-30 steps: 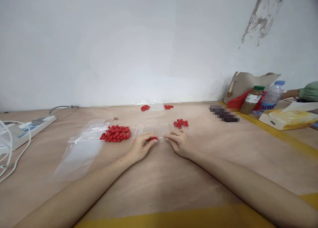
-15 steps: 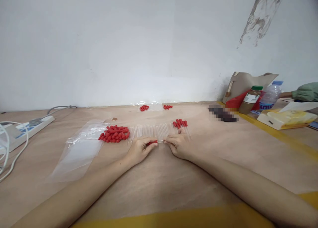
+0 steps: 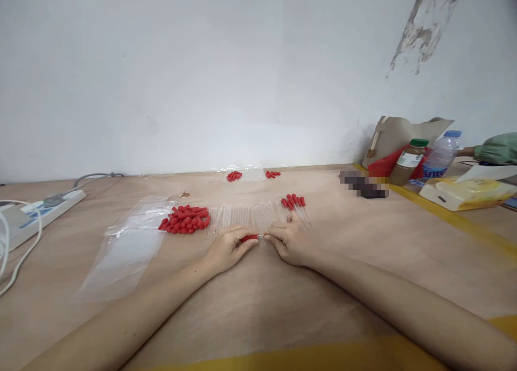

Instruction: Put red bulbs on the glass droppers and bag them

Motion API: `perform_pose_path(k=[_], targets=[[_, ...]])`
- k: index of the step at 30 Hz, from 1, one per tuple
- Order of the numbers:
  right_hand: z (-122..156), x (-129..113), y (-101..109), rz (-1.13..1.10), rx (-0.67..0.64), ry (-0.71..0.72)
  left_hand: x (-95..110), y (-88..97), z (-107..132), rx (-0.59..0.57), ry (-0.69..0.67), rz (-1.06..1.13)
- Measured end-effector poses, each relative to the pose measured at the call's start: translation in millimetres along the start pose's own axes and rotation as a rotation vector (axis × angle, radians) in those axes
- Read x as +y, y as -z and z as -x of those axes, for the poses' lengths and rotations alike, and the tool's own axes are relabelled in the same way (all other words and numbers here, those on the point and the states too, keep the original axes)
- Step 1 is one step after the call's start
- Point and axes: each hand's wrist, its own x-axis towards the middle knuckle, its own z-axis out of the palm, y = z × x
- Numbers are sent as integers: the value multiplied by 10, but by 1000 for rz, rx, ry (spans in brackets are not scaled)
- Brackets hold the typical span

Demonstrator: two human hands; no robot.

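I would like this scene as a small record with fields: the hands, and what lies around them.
Left hand: pinches a red bulb
Right hand: holds a clear tube, its end at the bulb
Beyond hands: row of clear tubes
Left of row: pile of red bulbs
Right of row: tubes topped with red bulbs
Far right: green-capped bottle, blue-capped bottle

Diffuse indoor light, moderately bright; wall (image 3: 181, 80) flat, bluish-grey. Soft shadows on counter (image 3: 226, 301) under and between arms (image 3: 133, 312). Glare streaks on plastic bag (image 3: 129, 252). Clear tubes (image 3: 234, 215) soft, low contrast. Wide-angle stretch at edges, top-right corner dark. Dark item (image 3: 361, 185) partly pixelated.
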Motion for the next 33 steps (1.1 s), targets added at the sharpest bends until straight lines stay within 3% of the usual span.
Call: perform_pose_path(k=[8, 10, 12, 15, 18, 24, 33], targets=[[-98, 15, 174, 222, -72, 115, -95, 75, -14, 87, -37, -129], [-133, 105, 214, 173, -58, -6, -116, 90, 2, 161, -9, -142], [-168, 279, 258, 36, -16, -245, -133, 99, 17, 200, 42, -161], [-195, 613, 343, -183, 14, -630, -141, 103, 19, 152, 74, -172], [-189, 832, 434, -148, 8, -835, -129, 100, 7, 103, 51, -176], [-217, 801, 499, 30, -145, -967, -117, 90, 10, 89, 28, -180], [-184, 830, 358, -65, -182, -965, -131, 76, 14, 87, 26, -184]])
